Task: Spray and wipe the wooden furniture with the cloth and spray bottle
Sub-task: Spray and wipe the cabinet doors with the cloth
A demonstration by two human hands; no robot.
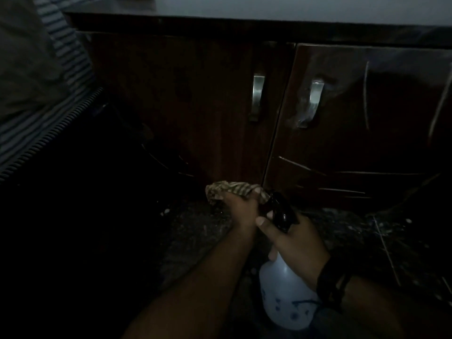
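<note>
A dark wooden cabinet point(195, 106) with two doors fills the upper view, dimly lit. My left hand point(241, 209) is shut on a striped brownish cloth point(227, 189), pressed at the bottom edge of the left door near the floor. My right hand point(291, 241) grips a white spray bottle point(286, 297) with a black trigger head point(281, 211), its nozzle pointing toward the seam between the doors. A dark band sits on my right wrist. The two hands touch each other.
Each door carries a metal handle: the left handle point(258, 96) and the right handle point(314, 101). The right door point(354, 133) shows pale streaks. A striped fabric item point(41, 123) lies at the left. The speckled floor point(195, 236) runs below the cabinet.
</note>
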